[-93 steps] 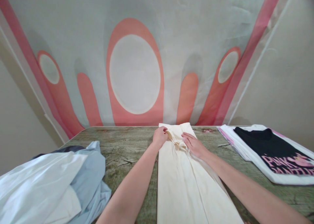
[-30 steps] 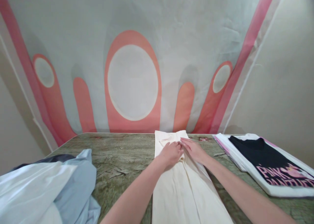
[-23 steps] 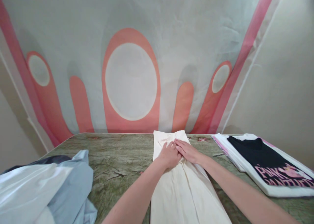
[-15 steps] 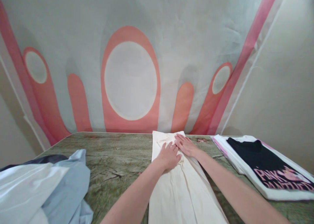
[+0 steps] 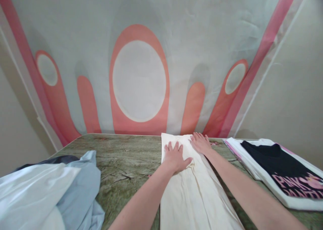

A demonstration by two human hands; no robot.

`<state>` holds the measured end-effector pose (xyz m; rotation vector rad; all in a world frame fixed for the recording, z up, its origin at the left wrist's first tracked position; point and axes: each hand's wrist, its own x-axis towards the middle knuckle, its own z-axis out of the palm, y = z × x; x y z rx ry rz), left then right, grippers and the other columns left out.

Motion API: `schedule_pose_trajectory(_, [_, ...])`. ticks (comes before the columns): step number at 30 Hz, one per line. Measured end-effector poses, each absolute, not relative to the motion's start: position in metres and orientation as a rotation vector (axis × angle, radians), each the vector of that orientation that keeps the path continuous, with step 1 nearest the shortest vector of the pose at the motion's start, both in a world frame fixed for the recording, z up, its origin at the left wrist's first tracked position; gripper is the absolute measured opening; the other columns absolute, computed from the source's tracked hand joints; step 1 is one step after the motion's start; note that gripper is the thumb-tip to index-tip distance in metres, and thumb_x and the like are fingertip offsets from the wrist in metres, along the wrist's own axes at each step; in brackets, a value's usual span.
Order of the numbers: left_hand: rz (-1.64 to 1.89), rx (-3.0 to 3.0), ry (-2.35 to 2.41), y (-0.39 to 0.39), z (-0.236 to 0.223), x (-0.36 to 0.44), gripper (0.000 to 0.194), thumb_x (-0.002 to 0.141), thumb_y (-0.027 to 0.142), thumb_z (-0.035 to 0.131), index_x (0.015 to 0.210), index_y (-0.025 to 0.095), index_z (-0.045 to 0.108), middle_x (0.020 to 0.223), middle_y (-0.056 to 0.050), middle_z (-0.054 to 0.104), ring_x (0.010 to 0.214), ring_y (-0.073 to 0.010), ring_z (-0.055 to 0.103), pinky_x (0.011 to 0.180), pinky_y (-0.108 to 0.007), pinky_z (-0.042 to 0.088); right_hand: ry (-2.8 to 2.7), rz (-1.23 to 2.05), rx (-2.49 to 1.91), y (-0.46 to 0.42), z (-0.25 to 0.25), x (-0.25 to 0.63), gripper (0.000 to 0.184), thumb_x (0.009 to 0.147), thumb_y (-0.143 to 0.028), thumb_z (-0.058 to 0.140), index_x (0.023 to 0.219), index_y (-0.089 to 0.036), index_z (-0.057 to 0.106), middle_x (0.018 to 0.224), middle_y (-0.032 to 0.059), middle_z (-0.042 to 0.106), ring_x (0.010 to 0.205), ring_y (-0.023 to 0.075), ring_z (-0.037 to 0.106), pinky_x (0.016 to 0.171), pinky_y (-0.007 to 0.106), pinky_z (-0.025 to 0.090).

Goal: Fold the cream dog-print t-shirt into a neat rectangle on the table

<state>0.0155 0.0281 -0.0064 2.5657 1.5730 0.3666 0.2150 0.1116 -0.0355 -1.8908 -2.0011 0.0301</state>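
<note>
Cream trousers [image 5: 186, 193], as the garment appears, lie lengthwise down the table, with their far end at the back edge. My left hand [image 5: 175, 159] presses flat on the upper part, fingers spread, its thumb beside a small bunched spot in the fabric. At the far right corner of the cloth, my right hand [image 5: 201, 143] rests palm down with its fingers stretched out and slightly apart. A lengthwise crease runs toward me below the bunched spot. The near end of the garment is out of frame.
White and light blue clothes [image 5: 78, 189] lie heaped on the left of the wood-patterned table [image 5: 126, 149], a dark piece behind them. On the right is a stack of folded shirts [image 5: 272, 166], a black printed one on top. A printed backdrop [image 5: 176, 38] rises behind.
My hands have moved apart: the right one has slid to the far right corner, and the left one has spread its fingers. The cloth's far end looks smoother. The view has shifted slightly.
</note>
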Motion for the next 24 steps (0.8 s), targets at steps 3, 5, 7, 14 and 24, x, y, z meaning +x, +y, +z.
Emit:
schedule_pose_trajectory(3, [0.358, 2.537, 1.604, 0.029, -0.007, 0.015, 0.087, 0.072, 0.075, 0.03, 0.137, 0.017, 0.033, 0.145, -0.014, 0.02, 0.129, -0.0472, 0.004, 0.098, -0.063, 0.0, -2.024, -0.051, -1.742, 0.091, -0.035, 0.207, 0.054, 0.09, -0.037, 0.025, 0.134, -0.008, 0.035, 0.14, 0.0157, 0.035, 0.131, 0.0252, 0.026, 0.107, 0.048, 0.016])
schedule_pose_trajectory(5, [0.375, 2.532, 1.616, 0.03, -0.008, 0.016, 0.086, 0.072, 0.075, 0.03, 0.137, 0.018, 0.033, 0.146, -0.013, 0.02, 0.129, -0.0473, 0.004, 0.097, -0.064, -0.002, -2.132, 0.004, -1.584, 0.074, -0.036, 0.201, 0.05, 0.089, -0.027, 0.029, 0.136, -0.01, 0.033, 0.141, 0.0135, 0.033, 0.13, 0.0214, 0.029, 0.107, 0.04, 0.024])
schedule_pose_trajectory(7, [0.389, 2.524, 1.607, 0.032, -0.01, 0.017, 0.083, 0.073, 0.074, 0.029, 0.137, 0.021, 0.033, 0.146, -0.011, 0.019, 0.129, -0.0468, 0.004, 0.097, -0.065, -0.003, -2.235, 0.086, -1.439, 0.055, -0.038, 0.197, 0.051, 0.086, -0.02, 0.033, 0.136, -0.014, 0.033, 0.142, 0.0102, 0.033, 0.129, 0.0186, 0.031, 0.106, 0.037, 0.028])
schedule_pose_trajectory(14, [0.285, 2.516, 1.637, 0.037, -0.01, 0.009, 0.068, 0.08, 0.068, 0.023, 0.136, 0.031, 0.031, 0.147, -0.003, 0.017, 0.132, -0.0406, 0.006, 0.098, -0.064, 0.001, -2.312, 0.065, -1.52, 0.003, -0.034, 0.22, 0.045, 0.091, -0.031, 0.029, 0.132, -0.017, 0.041, 0.138, 0.0096, 0.04, 0.128, 0.0221, 0.033, 0.105, 0.046, 0.027])
schedule_pose_trajectory(24, [0.232, 2.568, 1.663, 0.044, -0.011, 0.002, 0.065, 0.082, 0.065, 0.02, 0.137, 0.032, 0.028, 0.148, 0.0, 0.016, 0.133, -0.0348, 0.009, 0.102, -0.059, 0.006, -2.245, 0.053, -1.495, -0.043, -0.024, 0.209, 0.046, 0.088, -0.02, 0.03, 0.133, -0.013, 0.038, 0.14, 0.0115, 0.036, 0.128, 0.021, 0.032, 0.105, 0.042, 0.029])
